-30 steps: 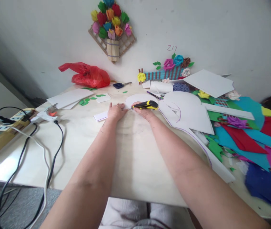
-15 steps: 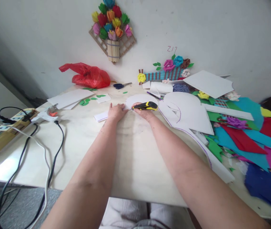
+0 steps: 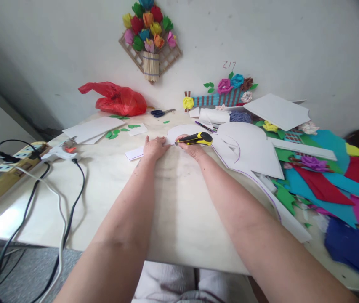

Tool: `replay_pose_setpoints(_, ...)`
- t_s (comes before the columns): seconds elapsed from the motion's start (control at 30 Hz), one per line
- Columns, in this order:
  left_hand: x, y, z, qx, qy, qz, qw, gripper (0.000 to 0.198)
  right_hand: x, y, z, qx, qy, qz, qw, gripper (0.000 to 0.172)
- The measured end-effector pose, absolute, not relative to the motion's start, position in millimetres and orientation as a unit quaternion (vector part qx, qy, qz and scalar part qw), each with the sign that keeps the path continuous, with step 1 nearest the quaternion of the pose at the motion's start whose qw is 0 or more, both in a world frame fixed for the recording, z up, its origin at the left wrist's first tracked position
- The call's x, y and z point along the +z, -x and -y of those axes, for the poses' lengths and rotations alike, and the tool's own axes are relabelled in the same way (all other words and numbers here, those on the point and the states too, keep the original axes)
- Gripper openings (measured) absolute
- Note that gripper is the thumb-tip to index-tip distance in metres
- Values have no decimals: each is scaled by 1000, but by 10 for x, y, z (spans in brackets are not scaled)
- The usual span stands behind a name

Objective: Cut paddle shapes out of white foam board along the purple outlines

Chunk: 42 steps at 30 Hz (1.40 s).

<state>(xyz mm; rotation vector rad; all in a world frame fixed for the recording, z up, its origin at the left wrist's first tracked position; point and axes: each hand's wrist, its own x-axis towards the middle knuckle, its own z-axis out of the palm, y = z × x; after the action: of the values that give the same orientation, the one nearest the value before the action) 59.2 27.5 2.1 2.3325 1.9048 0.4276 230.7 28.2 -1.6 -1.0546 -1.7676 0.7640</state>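
My right hand (image 3: 191, 149) is closed around a yellow-and-black utility knife (image 3: 200, 138), its tip pointing left. The blade end meets the white board (image 3: 181, 129) beside my left fingertips. My left hand (image 3: 154, 148) lies flat on the board, fingers spread and holding nothing. To its left, a narrow end of white board (image 3: 134, 154) with a purple line sticks out. Whether both white parts are one piece is hidden by my hands. Just right of the knife lies a larger white cutout (image 3: 245, 145) with purple outlines.
A purple pen (image 3: 203, 126) and dark-handled scissors (image 3: 163, 112) lie beyond my hands. Coloured sheet scraps (image 3: 321, 185) crowd the right side. At left are a power strip (image 3: 11, 176) with cords, a glue gun (image 3: 61, 155) and a red plastic bag (image 3: 120, 101).
The knife's back end has swung slightly to the right, with its tip close to the same spot. My left hand stays in place.
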Motion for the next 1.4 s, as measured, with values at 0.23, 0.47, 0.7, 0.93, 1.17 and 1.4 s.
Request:
replay_pose_setpoints(0.23,13,-593,-275,136,-765,-627,50,41,-32,-2298,-315,303,430,726,443,13)
replay_pose_setpoints(0.47,12,-587,-280,142,-764,-628,50,40,-3,-2280,-294,273,431,735,446,13)
replay_pose_setpoints(0.7,17,-584,-280,143,-766,-625,51,39,2,-2284,-271,278,455,716,451,10)
replay_pose_setpoints(0.93,9,-584,-292,140,-764,-628,51,38,29,-2285,-221,284,464,694,472,8)
replay_pose_setpoints(1.17,-12,-584,-289,153,-765,-624,44,39,-11,-2281,-272,290,429,714,471,12)
replay_pose_setpoints(1.4,-5,-582,-290,151,-766,-623,46,42,-84,-2305,-337,297,432,711,469,15)
